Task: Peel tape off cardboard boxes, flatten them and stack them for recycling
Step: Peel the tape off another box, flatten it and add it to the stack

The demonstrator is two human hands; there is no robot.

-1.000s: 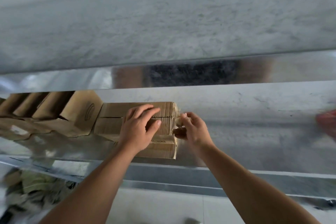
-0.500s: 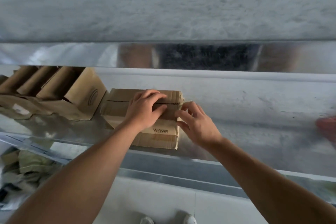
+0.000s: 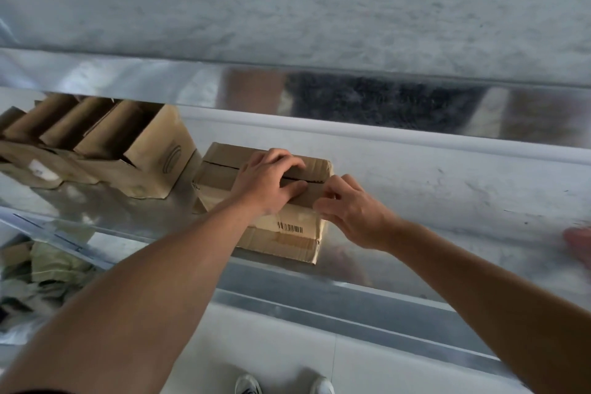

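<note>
A closed brown cardboard box (image 3: 281,235) with a barcode label lies on the shiny metal table (image 3: 415,253). My left hand (image 3: 267,181) presses down on the box top, fingers spread across the seam between the flaps. My right hand (image 3: 348,206) is at the box's right end, its curled fingertips pinching at the seam's edge; whether tape is between them is hidden.
Several open cardboard boxes (image 3: 105,150) stand in a row at the table's left. A heap of crumpled material (image 3: 41,269) lies on the floor at lower left. My shoes (image 3: 281,385) show below the table's front rail. A blurred reddish object (image 3: 579,241) sits at the right edge.
The view has tilted downward, so the box sits lower and nearer. My right hand has shifted from the box's end up to the top seam edge. My left hand stays on top.
</note>
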